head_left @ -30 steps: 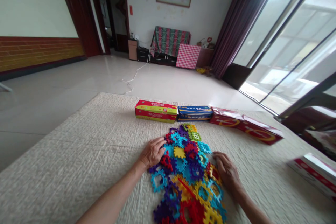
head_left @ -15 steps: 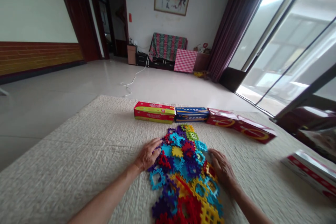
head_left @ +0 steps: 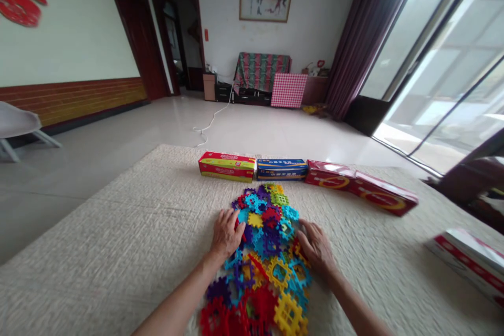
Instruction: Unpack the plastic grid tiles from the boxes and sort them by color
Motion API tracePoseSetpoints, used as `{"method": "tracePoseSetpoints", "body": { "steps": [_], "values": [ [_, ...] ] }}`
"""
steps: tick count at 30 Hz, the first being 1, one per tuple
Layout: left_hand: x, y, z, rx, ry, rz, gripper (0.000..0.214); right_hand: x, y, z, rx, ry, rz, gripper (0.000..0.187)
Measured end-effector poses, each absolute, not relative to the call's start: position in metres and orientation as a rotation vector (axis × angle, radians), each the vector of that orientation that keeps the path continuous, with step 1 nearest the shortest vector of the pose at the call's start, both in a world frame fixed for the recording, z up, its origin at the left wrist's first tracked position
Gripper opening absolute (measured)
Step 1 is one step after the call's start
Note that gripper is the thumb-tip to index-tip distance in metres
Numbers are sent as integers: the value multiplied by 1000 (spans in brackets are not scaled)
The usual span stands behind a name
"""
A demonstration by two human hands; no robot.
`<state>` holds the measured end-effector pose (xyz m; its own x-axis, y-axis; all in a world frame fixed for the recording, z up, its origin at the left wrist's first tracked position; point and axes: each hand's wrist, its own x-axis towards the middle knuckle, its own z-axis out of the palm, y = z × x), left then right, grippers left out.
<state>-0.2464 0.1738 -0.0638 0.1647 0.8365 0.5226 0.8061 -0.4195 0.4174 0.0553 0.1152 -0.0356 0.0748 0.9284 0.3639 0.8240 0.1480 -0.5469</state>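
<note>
A long heap of plastic interlocking building pieces (head_left: 271, 239) in red, yellow, blue, purple and green lies on the textured cloth (head_left: 129, 231). At the heap's left edge, my left hand (head_left: 227, 232) rests palm down with its fingers loosely stretched, touching pieces beside a yellow square piece (head_left: 255, 220). My right hand (head_left: 317, 247) presses against the right edge, fingers apart and pointing forward, near a light-blue piece (head_left: 290, 212). Both hands are open and grip no piece. Some pieces under the fingers are hidden.
Beyond the heap stand a red-yellow box (head_left: 226, 167), a blue box (head_left: 282, 170) and two dark-red boxes (head_left: 329, 175), end to end. Another red-white box (head_left: 470, 262) lies at the right. A white chair (head_left: 18, 123) stands on the floor at the left.
My hands have drawn somewhat closer together, squeezing the heap narrower between them. My left hand covers more of the left-edge pieces. The view has turned slightly left, bringing the chair into sight.
</note>
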Motion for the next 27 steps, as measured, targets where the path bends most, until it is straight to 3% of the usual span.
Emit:
{"method": "tracePoseSetpoints", "body": {
  "steps": [10,15,21,27],
  "values": [
    [-240,156,-38,2437,1555,898,42,49,94,-11,-1655,-1792,263,48],
    [-306,89,-14,2543,1319,685,67,-1,19,5,-1584,-1971,128,55],
    [-341,22,-27,2580,1143,379,100,-52,-29,-35,-1174,-2504,167,91],
    [-304,26,-43,2573,1067,445,101,-49,-20,-33,-1323,-2515,257,80]
  ]
}}
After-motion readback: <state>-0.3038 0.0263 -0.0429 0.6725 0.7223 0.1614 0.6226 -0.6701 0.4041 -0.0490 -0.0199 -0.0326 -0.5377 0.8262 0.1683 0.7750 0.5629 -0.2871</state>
